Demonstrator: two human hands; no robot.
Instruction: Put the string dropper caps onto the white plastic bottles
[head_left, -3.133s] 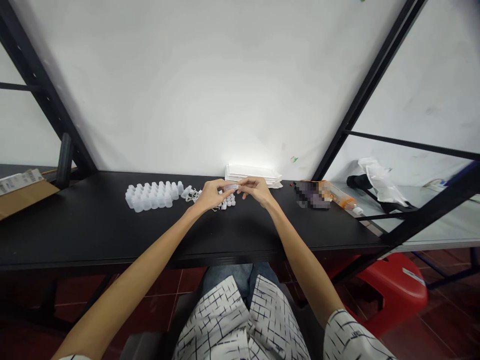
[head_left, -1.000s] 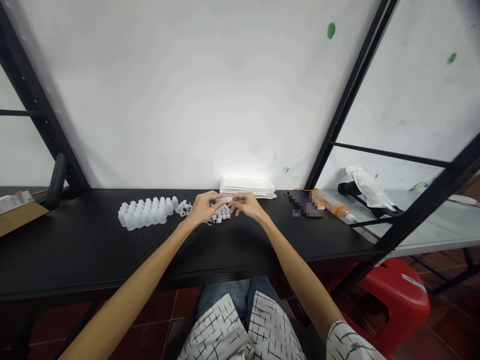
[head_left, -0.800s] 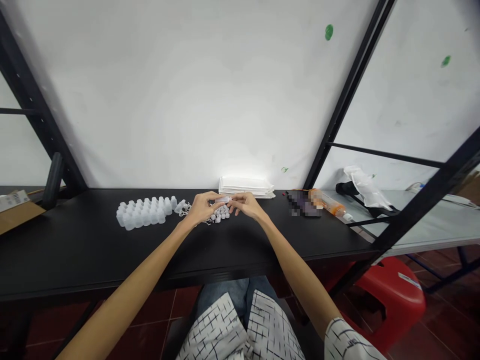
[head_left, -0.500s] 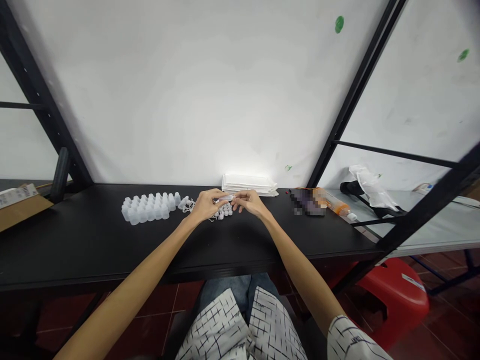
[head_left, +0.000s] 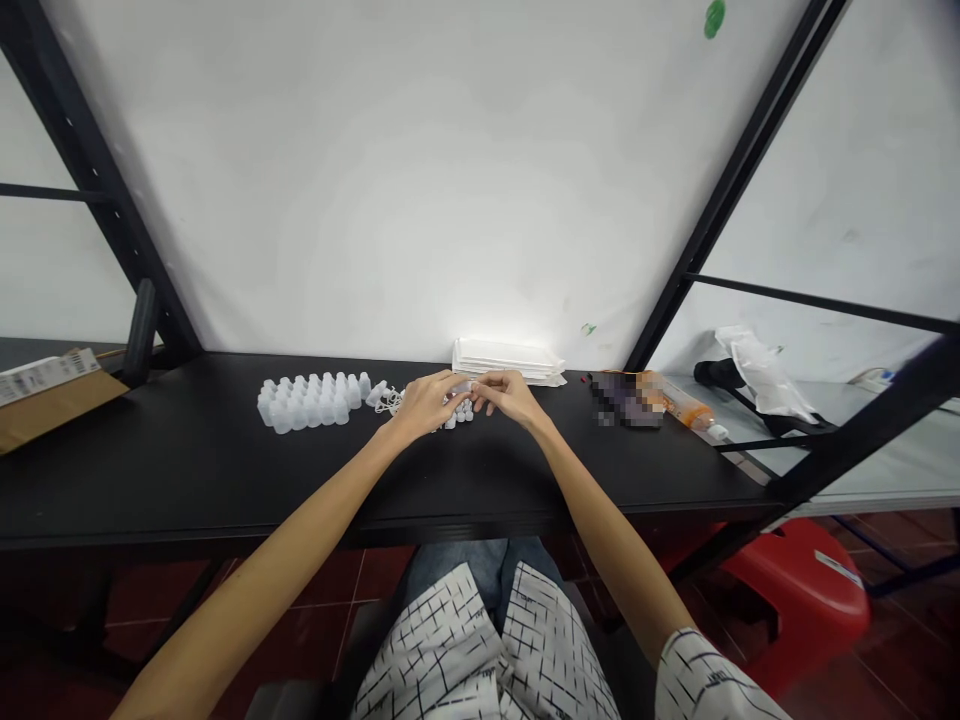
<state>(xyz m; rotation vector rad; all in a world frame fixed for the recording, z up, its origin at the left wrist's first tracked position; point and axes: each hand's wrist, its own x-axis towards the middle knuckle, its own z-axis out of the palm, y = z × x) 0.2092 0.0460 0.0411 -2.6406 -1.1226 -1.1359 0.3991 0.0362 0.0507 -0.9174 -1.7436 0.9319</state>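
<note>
My left hand [head_left: 426, 401] and my right hand [head_left: 507, 393] meet over the black table [head_left: 187, 470], fingers pinched together on a small translucent plastic piece [head_left: 463, 386] held between them. Just below the hands stands a small cluster of little white caps [head_left: 459, 412]. To the left, a block of several small translucent plastic bottles [head_left: 311, 399] stands in rows. A few loose white bits [head_left: 385, 397] lie between the bottles and my left hand.
A stack of flat white packets [head_left: 506, 361] lies against the white wall behind my hands. To the right sit an orange tube [head_left: 686, 409], a blurred dark item and a crumpled plastic bag [head_left: 761, 370]. A cardboard box [head_left: 49, 393] is far left; a red stool [head_left: 806, 597] stands lower right.
The hands stay together on the small piece, working it with only slight finger shifts. The view has swung a little; nothing on the table has moved.
</note>
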